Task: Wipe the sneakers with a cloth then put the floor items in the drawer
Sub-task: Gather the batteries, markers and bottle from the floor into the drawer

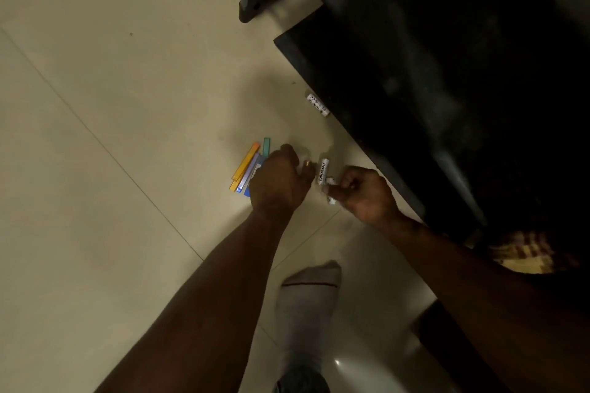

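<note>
Both hands are reaching down to the tiled floor (127, 105). The left hand (277, 182) is hovering over a bundle of coloured strips (247, 166), orange, teal and blue, lying at its 9 o'clock; its fingers are curling and touching a white battery (321, 172) labelled "Heybright" at its 3 o'clock, though I cannot tell whether this grip is truly holding it. The right hand (364, 195) is pinching a second white battery (330, 191) in a narrow grip. A third battery (317, 104) is lying at 12 o'clock, against the edge of the dark furniture (447, 73). A grey-socked foot (306, 303) is standing at 6 o'clock.
</note>
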